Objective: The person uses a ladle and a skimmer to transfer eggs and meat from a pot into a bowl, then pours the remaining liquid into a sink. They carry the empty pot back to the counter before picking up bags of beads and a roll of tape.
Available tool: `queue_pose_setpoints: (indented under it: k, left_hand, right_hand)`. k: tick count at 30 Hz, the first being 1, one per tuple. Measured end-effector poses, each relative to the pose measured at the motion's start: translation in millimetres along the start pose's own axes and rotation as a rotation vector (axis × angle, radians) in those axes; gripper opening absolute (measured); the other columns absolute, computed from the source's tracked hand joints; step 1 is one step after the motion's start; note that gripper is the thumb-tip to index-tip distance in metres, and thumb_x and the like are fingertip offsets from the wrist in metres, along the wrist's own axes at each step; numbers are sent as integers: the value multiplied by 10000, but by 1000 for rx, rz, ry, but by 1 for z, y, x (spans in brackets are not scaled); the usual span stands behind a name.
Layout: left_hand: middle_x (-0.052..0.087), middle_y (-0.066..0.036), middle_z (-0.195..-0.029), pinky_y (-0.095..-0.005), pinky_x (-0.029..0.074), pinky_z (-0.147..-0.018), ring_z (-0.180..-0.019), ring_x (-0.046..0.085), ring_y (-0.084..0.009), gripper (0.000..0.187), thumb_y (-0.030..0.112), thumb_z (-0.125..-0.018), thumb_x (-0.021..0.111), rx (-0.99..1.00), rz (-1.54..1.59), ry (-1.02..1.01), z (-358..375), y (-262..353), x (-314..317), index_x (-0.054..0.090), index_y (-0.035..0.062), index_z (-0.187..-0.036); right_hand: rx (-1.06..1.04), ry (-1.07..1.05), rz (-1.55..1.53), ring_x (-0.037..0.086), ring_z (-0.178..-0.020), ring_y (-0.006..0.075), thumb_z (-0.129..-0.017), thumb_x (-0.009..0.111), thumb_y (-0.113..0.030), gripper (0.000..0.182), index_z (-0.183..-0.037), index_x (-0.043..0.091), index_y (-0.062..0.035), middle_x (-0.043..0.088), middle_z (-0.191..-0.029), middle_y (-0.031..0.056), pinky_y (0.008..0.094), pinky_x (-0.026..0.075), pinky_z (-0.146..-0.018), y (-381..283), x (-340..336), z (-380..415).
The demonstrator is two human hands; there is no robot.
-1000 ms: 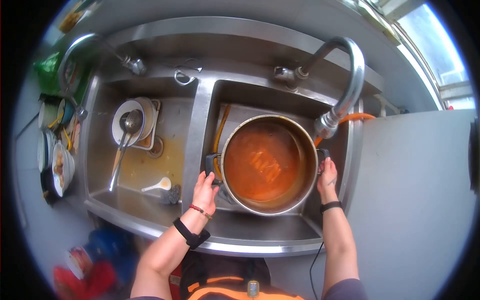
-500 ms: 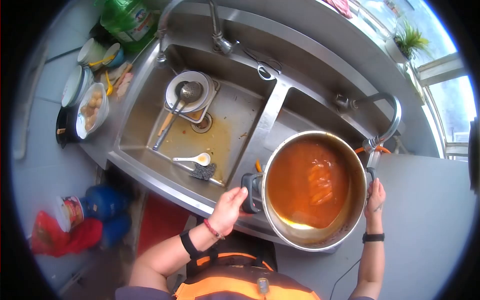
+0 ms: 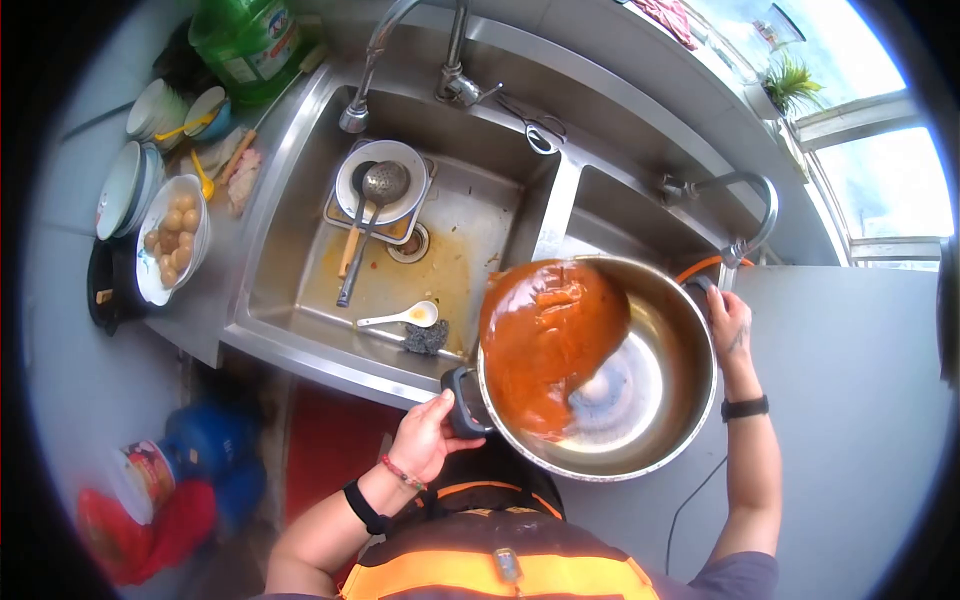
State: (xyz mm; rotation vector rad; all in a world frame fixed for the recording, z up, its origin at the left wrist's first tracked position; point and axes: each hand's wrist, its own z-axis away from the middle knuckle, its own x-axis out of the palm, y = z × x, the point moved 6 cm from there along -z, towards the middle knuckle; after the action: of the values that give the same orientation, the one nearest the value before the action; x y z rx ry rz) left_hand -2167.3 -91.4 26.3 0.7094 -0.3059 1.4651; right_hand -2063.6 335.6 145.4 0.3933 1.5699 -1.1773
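Note:
A large metal pot (image 3: 650, 400) is tilted to the left over the front of the double sink. Reddish-brown liquid (image 3: 550, 340) with solid pieces in it has gathered at the pot's left side and reaches its rim, leaving the shiny bottom bare on the right. My left hand (image 3: 425, 435) grips the black left handle (image 3: 463, 402). On the far right side, my right hand (image 3: 730, 320) is closed around the other handle, which the fingers partly hide.
The left sink basin (image 3: 290, 270) holds a white bowl (image 3: 408, 160) with a skimmer (image 3: 386, 184), a white spoon (image 3: 420, 314) and a scouring pad (image 3: 426, 338). Faucets (image 3: 768, 200) overhang both basins. A bowl of eggs (image 3: 172, 240) and stacked bowls stand left; a grey counter (image 3: 850, 400) lies right.
The pot has tipped from nearly level to the left and shifted slightly left. Its liquid has run to the left rim, uncovering the bottom. Both hands kept hold of the handles.

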Motion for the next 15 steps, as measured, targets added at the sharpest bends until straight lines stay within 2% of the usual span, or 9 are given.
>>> queue_pose_setpoints:
  k: [8,15]
  left_hand:
    - [587,-86,-820,-444,531,-737,-790,607,-215,253,284,-929,454,-75,133,-36,-17,-4,-22,540,51,-883]
    - [575,-82,-813,-440,529,-735,-804,602,-223,277,305,-925,458,-99,149,-46,-34,-1,-25,532,40,-905]
  right_hand:
    - [-24,2,36,447,-534,116,-854,564,-330,391,-782,609,52,521,-565,44,288,381,-516,-47,5,-8]
    - [0,-27,57,442,-516,119,-852,572,-311,361,-824,617,46,518,-564,32,295,379,-509,-48,16,-25]
